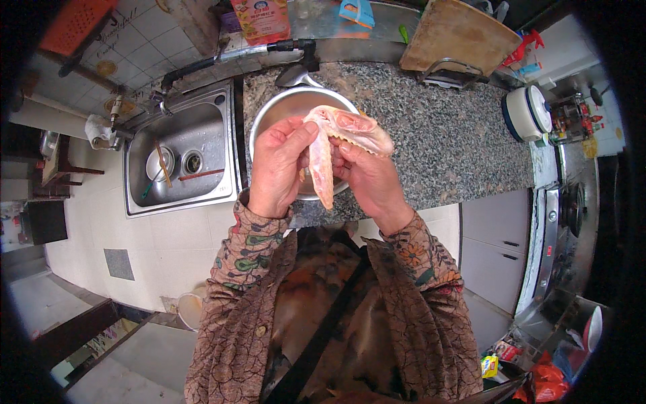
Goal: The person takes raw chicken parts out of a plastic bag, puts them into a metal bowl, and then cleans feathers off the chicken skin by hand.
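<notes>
Both my hands hold a raw chicken wing (354, 126) up in front of me, bent at its joint. My left hand (279, 158) pinches it near the joint, thumb on top. With curled fingers my right hand (372, 176) grips its underside, while the pointed tip section hangs down between the hands. Beneath them stands a wide metal bowl (269, 108) on the speckled granite counter; my hands and the wing cover most of its inside.
Left of the bowl is a steel sink (222, 135) holding a small bowl (160, 163) and chopsticks (200, 175). A spatula (296, 75) lies behind the bowl. A cutting board (464, 37) leans at the back, and a white rice cooker (527, 113) stands at the far right.
</notes>
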Demonstrator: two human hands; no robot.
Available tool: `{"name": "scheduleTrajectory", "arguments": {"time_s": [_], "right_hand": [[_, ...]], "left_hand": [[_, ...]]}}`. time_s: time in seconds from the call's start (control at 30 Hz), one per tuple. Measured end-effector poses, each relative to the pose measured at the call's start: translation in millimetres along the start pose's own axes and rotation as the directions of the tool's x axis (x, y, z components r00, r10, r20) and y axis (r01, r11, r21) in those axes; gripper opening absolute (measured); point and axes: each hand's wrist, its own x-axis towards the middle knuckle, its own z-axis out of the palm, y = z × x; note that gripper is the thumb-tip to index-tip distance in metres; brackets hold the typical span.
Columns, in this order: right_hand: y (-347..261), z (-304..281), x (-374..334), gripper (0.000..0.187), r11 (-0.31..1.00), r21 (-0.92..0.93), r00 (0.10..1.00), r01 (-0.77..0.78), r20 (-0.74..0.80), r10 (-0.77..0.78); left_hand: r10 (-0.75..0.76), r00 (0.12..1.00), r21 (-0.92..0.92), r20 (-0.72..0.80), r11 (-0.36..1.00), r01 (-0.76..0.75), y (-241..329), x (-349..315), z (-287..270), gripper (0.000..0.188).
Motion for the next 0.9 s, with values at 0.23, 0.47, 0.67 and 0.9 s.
{"name": "scheduleTrajectory", "arguments": {"time_s": [0.23, 0.47, 0.67, 0.9], "right_hand": [[4, -3, 2, 0.022, 0.996, 0.09, 0.999, -0.014, 0.031, 0.011], [12, -7, 2, 0.019, 0.974, 0.214, 0.995, -0.072, -0.052, 0.085], [11, -5, 2, 0.017, 1.0, 0.013, 0.992, -0.014, -0.122, 0.015], [-2, -8, 3, 0.023, 0.954, -0.292, 0.993, 0.07, -0.071, -0.095]], "left_hand": [[-0.013, 1.0, -0.001, -0.002, 1.0, 0.013, -4, -1, -2, 0.022], [-0.026, 0.999, 0.078, -0.023, 0.997, 0.027, -9, -5, 3, 0.025], [-0.017, 0.998, 0.055, -0.061, 0.998, 0.021, -11, -8, 5, 0.022], [-0.03, 0.998, 0.008, -0.057, 1.0, 0.03, -10, -11, 5, 0.019]]}}
